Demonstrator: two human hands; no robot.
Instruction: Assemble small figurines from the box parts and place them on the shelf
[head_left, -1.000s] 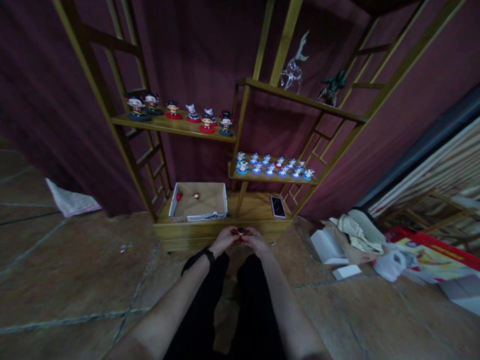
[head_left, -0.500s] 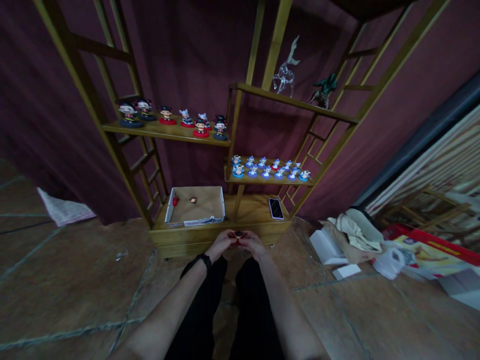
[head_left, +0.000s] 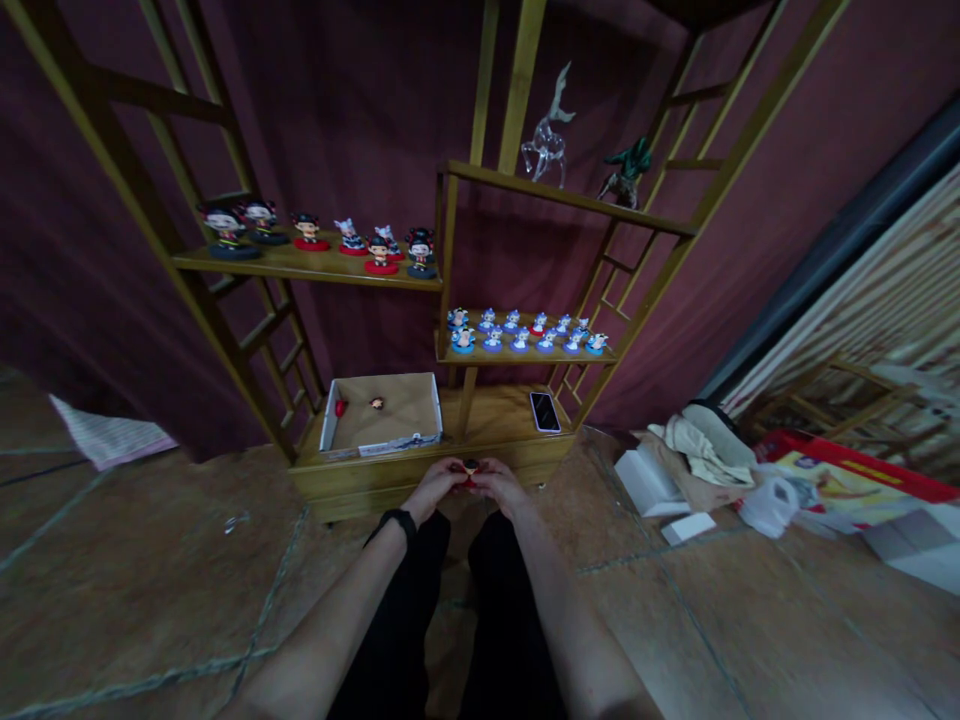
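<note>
Between my two hands, in front of the cabinet's lower edge, is a small figurine (head_left: pixel 470 472) with a dark top and a red base. My left hand (head_left: pixel 437 485) grips it from the left, and my right hand (head_left: pixel 501 484) from the right; both have their fingers closed round it. The fingers hide much of the figurine. Just beyond my left hand, an open cardboard box (head_left: pixel 401 417) rests on the cabinet's low top. Inside it lie a small red piece (head_left: pixel 340 408) and a little dark-haired figurine head (head_left: pixel 376 403).
Figurines (head_left: pixel 379 255) on red and dark bases stand on the left shelf (head_left: pixel 300 263). Several blue-and-white ones (head_left: pixel 520 340) line the lower right shelf. A phone (head_left: pixel 544 411) lies on the cabinet top. A clear deer statuette (head_left: pixel 550 135) stands above. White boxes (head_left: pixel 651 482) sit on the right floor.
The whole view has shifted slightly, with the shelves now further left. Both hands still hold the figurine, which shows a bit more of its front.
</note>
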